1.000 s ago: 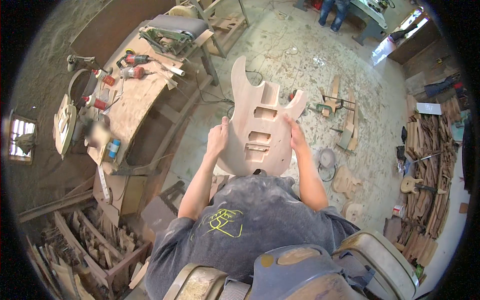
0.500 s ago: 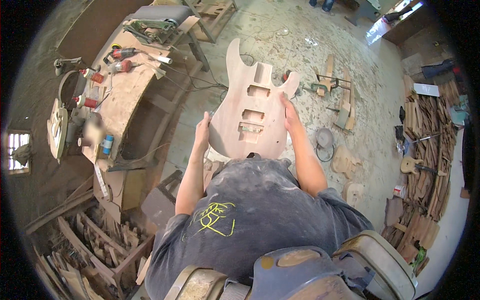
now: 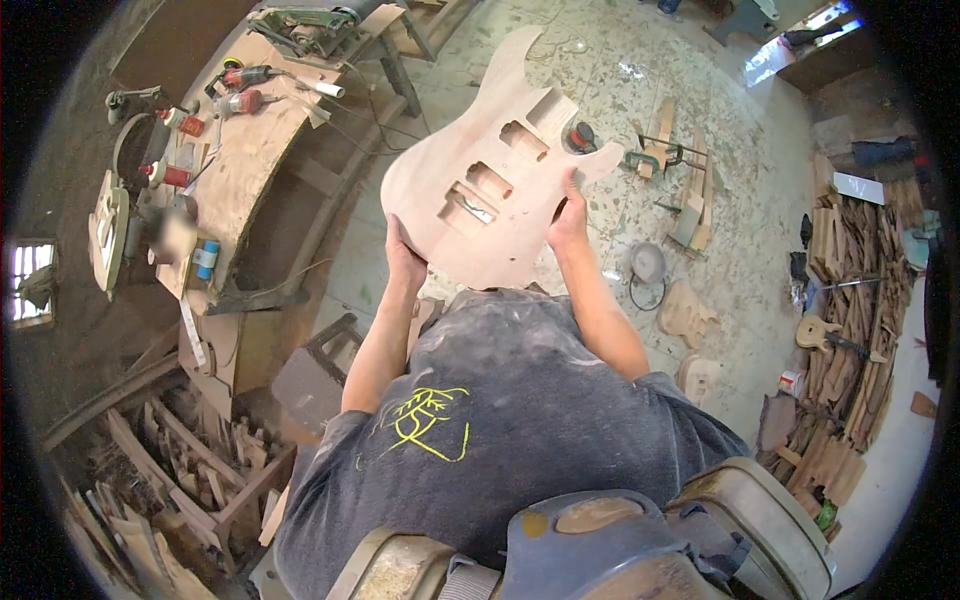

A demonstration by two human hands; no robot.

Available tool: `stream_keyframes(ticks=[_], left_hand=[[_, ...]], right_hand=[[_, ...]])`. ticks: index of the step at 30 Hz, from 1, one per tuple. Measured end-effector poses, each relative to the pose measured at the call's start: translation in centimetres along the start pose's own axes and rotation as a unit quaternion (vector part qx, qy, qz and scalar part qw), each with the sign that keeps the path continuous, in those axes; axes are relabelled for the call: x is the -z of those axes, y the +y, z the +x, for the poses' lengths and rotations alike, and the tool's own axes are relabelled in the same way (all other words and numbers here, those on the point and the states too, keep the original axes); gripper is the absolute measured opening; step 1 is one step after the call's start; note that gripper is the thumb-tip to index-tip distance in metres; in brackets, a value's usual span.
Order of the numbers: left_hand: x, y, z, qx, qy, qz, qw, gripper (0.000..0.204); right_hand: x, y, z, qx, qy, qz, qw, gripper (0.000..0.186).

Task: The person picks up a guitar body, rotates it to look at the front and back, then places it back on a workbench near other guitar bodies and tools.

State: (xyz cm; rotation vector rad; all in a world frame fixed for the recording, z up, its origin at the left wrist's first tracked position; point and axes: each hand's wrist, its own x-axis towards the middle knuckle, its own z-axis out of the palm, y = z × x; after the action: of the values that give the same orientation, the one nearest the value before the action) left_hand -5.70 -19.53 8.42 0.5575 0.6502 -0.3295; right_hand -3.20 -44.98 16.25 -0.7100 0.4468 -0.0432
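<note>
I hold an unfinished pale wooden electric guitar body [image 3: 465, 170] out in front of my torso, tilted with its long horn toward the upper right. Several routed pockets open in its face, some showing through-holes. My left hand [image 3: 405, 255] grips the lower left edge, thumb along the side. My right hand [image 3: 568, 218] grips the right edge below the short horn, with some fingers hidden behind the wood. Just beyond the short horn, a black and red round tool [image 3: 580, 138] shows on the floor, partly covered by the body.
A workbench [image 3: 275, 170] at left bears power tools, red-capped bottles and a sander. Clamped boards [image 3: 690, 220], guitar blanks [image 3: 685, 310] and a grey disc lie on the floor [image 3: 620, 100]. Stacked timber [image 3: 850, 360] lines the right wall; scrap wood fills the lower left. Another person's legs [image 3: 668, 6] show far back.
The guitar body has risen in the view and turned clockwise, its long horn swinging up and right. My hands moved with it, the left one inward, both still gripping.
</note>
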Motion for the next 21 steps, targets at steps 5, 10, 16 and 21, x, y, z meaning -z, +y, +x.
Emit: stream_keyframes(ticks=[5, 10, 16, 21], left_hand=[[-1.7, 2.8, 0.1, -0.118, 0.093, 0.154, 0.977, 0.078], [-2.4, 6.1, 0.0, -0.147, 0.122, 0.199, 0.961, 0.074], [0.2, 10.2, 2.0, -0.224, 0.114, 0.253, 0.934, 0.064], [0.0, 14.3, 1.9, -0.229, 0.065, 0.314, 0.919, 0.057]], right_hand=[[0.8, 0.6, -0.6, -0.045, -0.003, -0.063, 0.997, 0.064], [0.1, -0.9, -1.3, -0.065, 0.037, 0.055, 0.996, 0.081], [0.9, -0.6, -1.0, -0.07, 0.031, 0.075, 0.994, 0.069], [3.2, 0.4, -1.1, -0.187, 0.005, -0.116, 0.975, 0.051]])
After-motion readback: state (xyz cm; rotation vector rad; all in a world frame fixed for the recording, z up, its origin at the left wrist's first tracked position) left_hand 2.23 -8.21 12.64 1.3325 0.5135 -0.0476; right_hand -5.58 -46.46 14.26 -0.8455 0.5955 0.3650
